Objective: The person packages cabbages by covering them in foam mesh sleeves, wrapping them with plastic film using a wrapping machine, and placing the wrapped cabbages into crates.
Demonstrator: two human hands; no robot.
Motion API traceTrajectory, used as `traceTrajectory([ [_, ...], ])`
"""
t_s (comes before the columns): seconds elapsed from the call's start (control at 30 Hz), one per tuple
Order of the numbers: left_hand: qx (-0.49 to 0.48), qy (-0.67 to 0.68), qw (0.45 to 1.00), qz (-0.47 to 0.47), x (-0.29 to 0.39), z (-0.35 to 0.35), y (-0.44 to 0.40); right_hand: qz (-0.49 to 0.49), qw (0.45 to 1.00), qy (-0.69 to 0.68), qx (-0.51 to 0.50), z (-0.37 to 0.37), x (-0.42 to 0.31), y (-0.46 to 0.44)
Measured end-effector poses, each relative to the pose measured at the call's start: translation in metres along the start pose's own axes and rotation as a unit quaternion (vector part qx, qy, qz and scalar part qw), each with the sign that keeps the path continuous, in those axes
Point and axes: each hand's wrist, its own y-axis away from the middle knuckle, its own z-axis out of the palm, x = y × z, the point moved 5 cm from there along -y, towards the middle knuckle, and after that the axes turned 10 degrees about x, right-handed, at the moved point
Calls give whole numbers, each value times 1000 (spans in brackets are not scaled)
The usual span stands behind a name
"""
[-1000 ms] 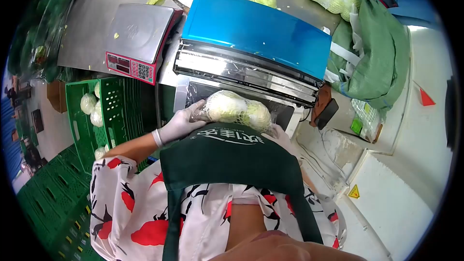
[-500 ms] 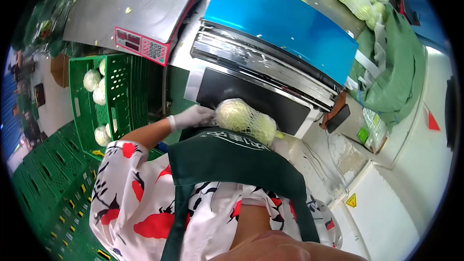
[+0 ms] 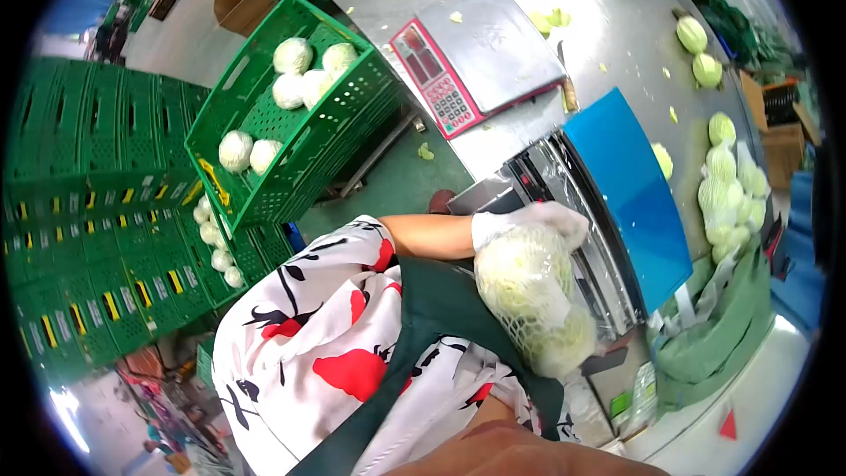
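Observation:
My left hand (image 3: 538, 219), in a white glove, is closed over the upper end of a net sleeve of pale green cabbages (image 3: 524, 286), its fingers curled at the top. The round cabbages sit one below another in white mesh, with shiny clear film over them, held close against my dark green apron (image 3: 441, 300). Just beyond them is the wrapping machine (image 3: 626, 198) with its blue cover and a roll of clear film. My right hand does not show; the cabbages and apron block the view on that side.
A green crate (image 3: 339, 119) with several wrapped cabbages stands at left, near stacked green crates (image 3: 97, 238). On the metal table are a red-edged scale (image 3: 493, 44), a knife (image 3: 568, 92) and more netted cabbages (image 3: 723, 185). A green sack (image 3: 714, 344) lies at right.
My view has swung left, bringing the crate and scale more into sight. My left hand has moved from beside the netted cabbages onto their upper end, and they appear raised closer to me.

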Motion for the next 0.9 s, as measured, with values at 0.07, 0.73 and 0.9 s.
traceTrajectory([
  [0.07, -11, 90, 988, -123, 13, 9, 10, -6, 998, -34, -45, 37, -24, 23],
  [0.73, 537, 220, 783, 223, 222, -201, 194, -322, 701, 421, -476, 407, 39, 91],
  [0.9, 649, 52, 734, 195, 256, -357, 341, -157, 834, 349, -397, 370, 22, 64],
])
